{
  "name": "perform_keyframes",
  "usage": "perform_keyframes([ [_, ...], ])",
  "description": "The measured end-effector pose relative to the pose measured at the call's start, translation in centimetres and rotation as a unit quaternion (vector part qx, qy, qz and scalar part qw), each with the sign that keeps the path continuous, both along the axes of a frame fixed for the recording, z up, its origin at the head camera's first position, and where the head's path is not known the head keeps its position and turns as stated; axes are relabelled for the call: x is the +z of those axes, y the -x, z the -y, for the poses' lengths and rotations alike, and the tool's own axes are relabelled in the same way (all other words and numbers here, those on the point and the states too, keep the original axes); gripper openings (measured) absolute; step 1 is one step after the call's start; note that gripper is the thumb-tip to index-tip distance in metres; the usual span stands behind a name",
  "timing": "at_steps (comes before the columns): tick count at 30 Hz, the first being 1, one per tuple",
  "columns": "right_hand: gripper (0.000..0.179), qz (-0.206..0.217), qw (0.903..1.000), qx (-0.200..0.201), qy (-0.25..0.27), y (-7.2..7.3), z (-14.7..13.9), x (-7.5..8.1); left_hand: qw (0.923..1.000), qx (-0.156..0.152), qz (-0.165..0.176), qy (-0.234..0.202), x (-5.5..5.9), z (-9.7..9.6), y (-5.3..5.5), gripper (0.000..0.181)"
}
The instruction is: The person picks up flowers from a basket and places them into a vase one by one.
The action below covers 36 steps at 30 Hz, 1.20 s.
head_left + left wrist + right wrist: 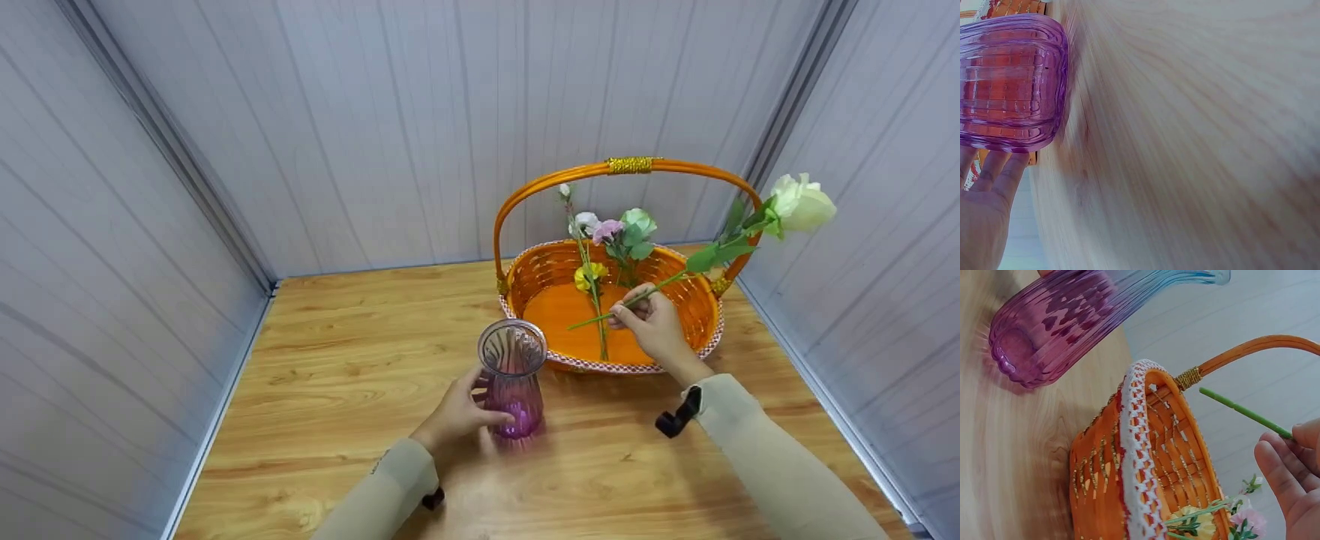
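My left hand [461, 409] holds the lower part of a ribbed glass vase [516, 405], thumb on the near side and fingers on the far side. The vase stands upright on the table, purple at the base and clearer toward its flared rim. Over the orange wicker basket [709, 319], my right hand [654, 324] pinches the green stem [1247, 413] of a white rose [801, 204]. Its bloom points up and right, past the basket's handle; the cut stem end points left toward the vase. In the left wrist view, fingers [1002, 174] touch the vase's side.
Inside the basket lie a yellow flower [590, 277], a pink flower [607, 231], a pale green flower [639, 220] and white blooms [583, 223]. The basket's arched handle [630, 166] rises above them. Grey panel walls [375, 135] enclose the wooden table [337, 360].
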State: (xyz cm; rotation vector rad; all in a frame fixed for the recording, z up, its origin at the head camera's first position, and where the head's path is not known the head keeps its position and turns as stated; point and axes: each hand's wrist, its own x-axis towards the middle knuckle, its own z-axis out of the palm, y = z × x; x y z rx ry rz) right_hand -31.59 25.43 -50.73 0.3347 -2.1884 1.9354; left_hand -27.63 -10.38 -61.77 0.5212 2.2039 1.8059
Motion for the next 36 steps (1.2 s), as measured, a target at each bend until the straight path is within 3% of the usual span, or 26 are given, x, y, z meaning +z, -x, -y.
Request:
perform_keyframes([
  [6,0.011,-0.01,0.9992,-0.005,-0.038,-0.4,-0.3,1.3,1.0,-0.001,-0.004,0.005,-0.1,0.0,0.0,0.1],
  [15,0.016,-0.014,0.9989,0.001,-0.045,-0.7,-0.2,3.2,1.0,-0.002,0.001,0.001,-0.3,0.1,0.1,0.1],
  [23,0.012,-0.035,0.9979,0.005,-0.055,-0.9,0.4,4.0,0.9999,-0.008,-0.012,0.001,-0.2,0.1,0.1,0.1],
  [28,0.013,-0.04,0.9982,0.022,-0.039,-0.8,1.0,4.4,1.0,-0.005,-0.001,-0.005,-0.2,0.0,0.1,0.093],
  [36,0.024,-0.052,0.9959,0.039,-0.063,-1.0,1.8,5.1,1.0,-0.002,0.002,-0.005,-0.3,0.0,0.0,0.092],
])
